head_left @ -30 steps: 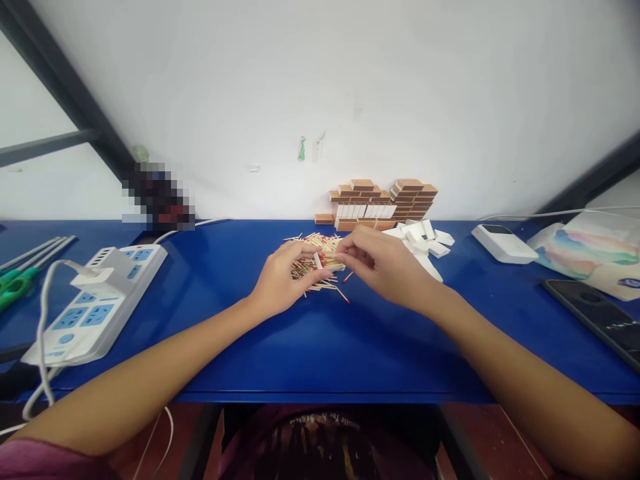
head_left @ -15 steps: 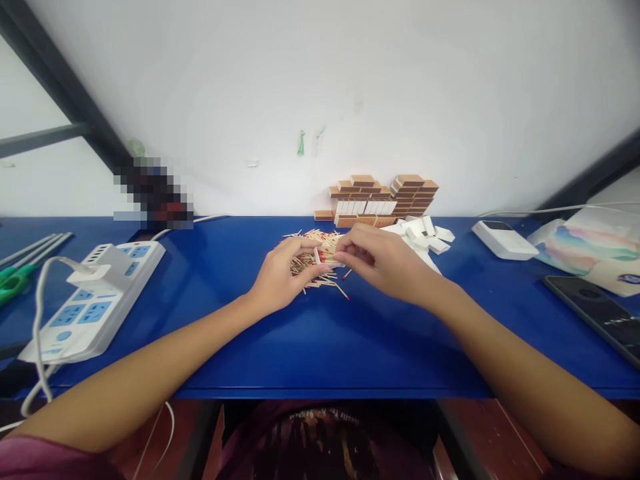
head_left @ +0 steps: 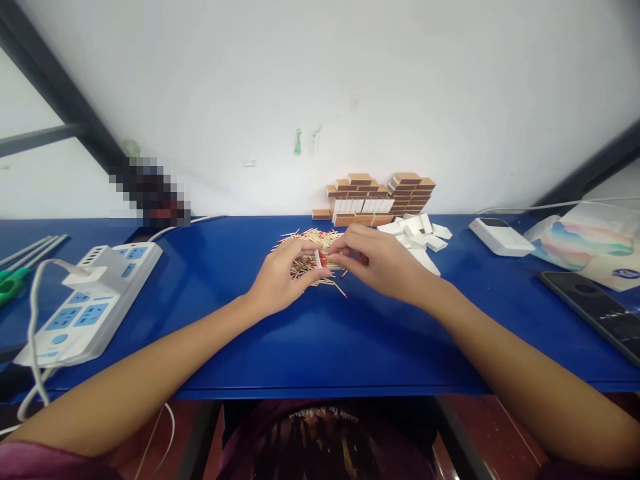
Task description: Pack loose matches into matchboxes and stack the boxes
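Between its thumb and fingers, my left hand [head_left: 277, 277] holds a small white matchbox tray [head_left: 318, 259] over the heap. Red-tipped matches show at the tray beside my right hand [head_left: 383, 260], whose thumb and index finger are pinched together on them. The fingers partly hide the tray and the matches in it. A loose pile of matches [head_left: 313, 235] with red heads spreads under and behind both hands on the blue table [head_left: 320, 347]. One stray match [head_left: 340, 291] lies just in front of the pile.
Stacked brown matchboxes [head_left: 411, 193] stand against the wall, with white trays [head_left: 414, 232] heaped before them. On the right are a white device [head_left: 503, 241], a plastic packet [head_left: 580, 243] and a phone [head_left: 595, 313]. A power strip [head_left: 95, 303] and green-handled scissors [head_left: 15, 283] lie left.
My right fingertips have shifted slightly left, closer in against the tray. My left hand keeps hold of the tray. The whole view has moved a little.
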Tool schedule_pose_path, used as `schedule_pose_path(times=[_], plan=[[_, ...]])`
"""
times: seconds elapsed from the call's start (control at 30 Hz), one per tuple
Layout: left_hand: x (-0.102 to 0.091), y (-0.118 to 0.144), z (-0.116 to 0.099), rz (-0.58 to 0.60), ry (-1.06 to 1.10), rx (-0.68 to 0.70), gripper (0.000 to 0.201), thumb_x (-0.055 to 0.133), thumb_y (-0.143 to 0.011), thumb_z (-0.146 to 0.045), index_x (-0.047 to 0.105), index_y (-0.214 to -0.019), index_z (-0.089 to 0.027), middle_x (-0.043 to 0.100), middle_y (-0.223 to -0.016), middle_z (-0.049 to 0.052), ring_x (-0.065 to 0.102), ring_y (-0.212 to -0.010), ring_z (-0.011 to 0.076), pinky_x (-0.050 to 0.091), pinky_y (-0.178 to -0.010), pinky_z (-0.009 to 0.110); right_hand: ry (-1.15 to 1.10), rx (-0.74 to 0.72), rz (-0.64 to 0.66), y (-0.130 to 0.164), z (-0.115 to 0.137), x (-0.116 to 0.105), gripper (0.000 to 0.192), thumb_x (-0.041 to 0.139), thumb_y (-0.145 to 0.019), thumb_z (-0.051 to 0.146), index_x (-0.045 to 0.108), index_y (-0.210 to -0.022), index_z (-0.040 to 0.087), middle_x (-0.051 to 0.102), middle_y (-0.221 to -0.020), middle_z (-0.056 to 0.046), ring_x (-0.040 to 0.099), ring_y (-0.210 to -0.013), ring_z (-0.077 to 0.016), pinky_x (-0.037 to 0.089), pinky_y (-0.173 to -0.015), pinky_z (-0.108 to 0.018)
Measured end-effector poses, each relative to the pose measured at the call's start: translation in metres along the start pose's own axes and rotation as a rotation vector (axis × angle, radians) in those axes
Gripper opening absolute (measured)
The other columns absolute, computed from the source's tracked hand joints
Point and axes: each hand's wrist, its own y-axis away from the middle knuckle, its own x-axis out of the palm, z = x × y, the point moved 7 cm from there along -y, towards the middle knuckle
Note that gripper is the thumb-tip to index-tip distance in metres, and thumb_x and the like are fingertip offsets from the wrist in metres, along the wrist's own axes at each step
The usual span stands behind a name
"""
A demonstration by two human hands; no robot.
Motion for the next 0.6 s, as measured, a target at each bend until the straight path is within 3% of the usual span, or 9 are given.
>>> schedule_pose_path(times=[0.17, 0.23, 0.4, 0.6], plan=[[-0.001, 0.001, 0.008, -0.02, 0.013, -0.062, 0.039, 0.081, -0.091, -0.041, 0.066, -0.121, -0.02, 0.078, -0.117, 0.008, 0.076, -0.109, 0.0242, 0.06, -0.094, 0.036, 0.059, 0.08, -0.028, -0.002, -0.011, -0.021, 0.02, 0.055, -0.105, 0.036, 0.068, -0.096, 0.022, 0.066, -0.085, -0.004, 0.055, -0.072, -0.0175, 0.04, -0.068, -0.033], [-0.001, 0.001, 0.011, -0.017, 0.033, -0.089, 0.039, 0.08, -0.091, -0.041, 0.066, -0.121, -0.02, 0.078, -0.118, 0.009, 0.076, -0.11, 0.0252, 0.06, -0.095, 0.037, 0.029, 0.149, 0.023, -0.002, -0.023, -0.022, 0.022, 0.056, -0.103, 0.037, 0.068, -0.094, 0.022, 0.067, -0.083, -0.004, 0.054, -0.07, -0.0169, 0.039, -0.067, -0.032], [0.0, 0.0, 0.014, 0.001, 0.066, -0.15, 0.037, 0.081, -0.091, -0.039, 0.066, -0.119, -0.02, 0.079, -0.117, 0.008, 0.077, -0.108, 0.024, 0.06, -0.096, 0.037, -0.169, 0.265, 0.489, 0.008, -0.05, 0.018, 0.024, 0.069, -0.093, 0.043, 0.071, -0.101, 0.02, 0.068, -0.087, -0.004, 0.057, -0.073, -0.0172, 0.041, -0.065, -0.03], [-0.001, 0.0, 0.013, -0.019, 0.059, -0.13, 0.036, 0.081, -0.091, -0.038, 0.066, -0.119, -0.02, 0.077, -0.119, 0.009, 0.076, -0.11, 0.0233, 0.06, -0.097, 0.037, -0.075, 0.323, 0.571, 0.016, -0.065, 0.035, 0.012, 0.065, -0.093, 0.03, 0.071, -0.091, 0.021, 0.062, -0.078, -0.001, 0.052, -0.068, -0.0165, 0.036, -0.063, -0.03]])
